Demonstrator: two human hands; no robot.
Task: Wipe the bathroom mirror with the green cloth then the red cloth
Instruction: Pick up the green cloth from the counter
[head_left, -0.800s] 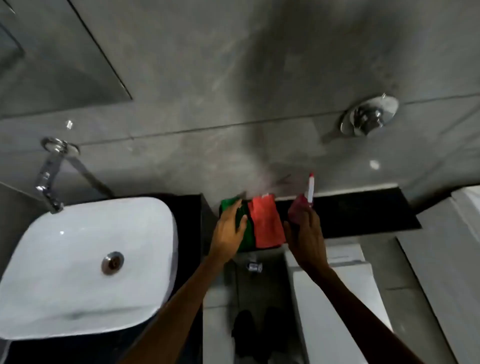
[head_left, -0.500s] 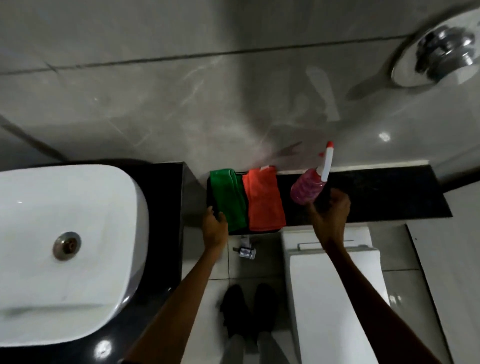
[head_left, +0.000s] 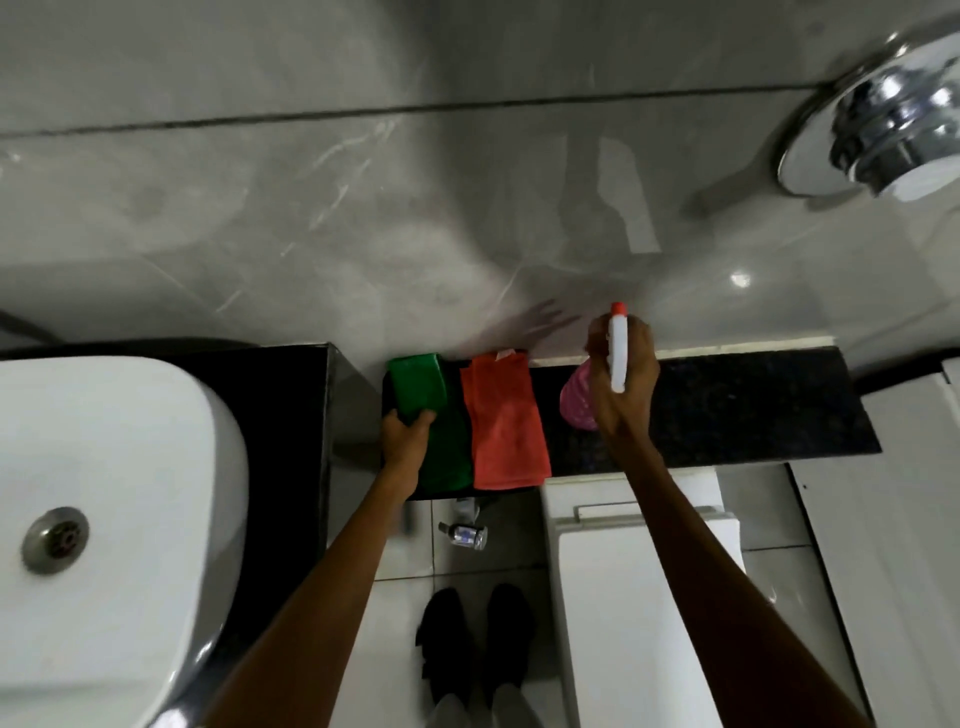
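Note:
A folded green cloth (head_left: 423, 400) lies on the left end of a black stone ledge (head_left: 753, 410), with a folded red cloth (head_left: 504, 426) right beside it. My left hand (head_left: 405, 436) grips the near left part of the green cloth, its upper fold lifted. My right hand (head_left: 623, 379) is closed around a pink spray bottle (head_left: 576, 400) with a white trigger head and red nozzle, held over the ledge to the right of the red cloth. No mirror is in view.
A white basin (head_left: 104, 519) on a black counter sits at the left. A white toilet tank and lid (head_left: 618, 582) stand below the ledge. A chrome wall fitting (head_left: 883, 140) is at the top right. A small chrome valve (head_left: 465, 535) and my dark shoes (head_left: 472, 644) are on the tiled floor.
The camera has tilted down and right, so the mirror and tap left the view. My left hand has taken hold of the green cloth's edge. My right hand has gripped the spray bottle.

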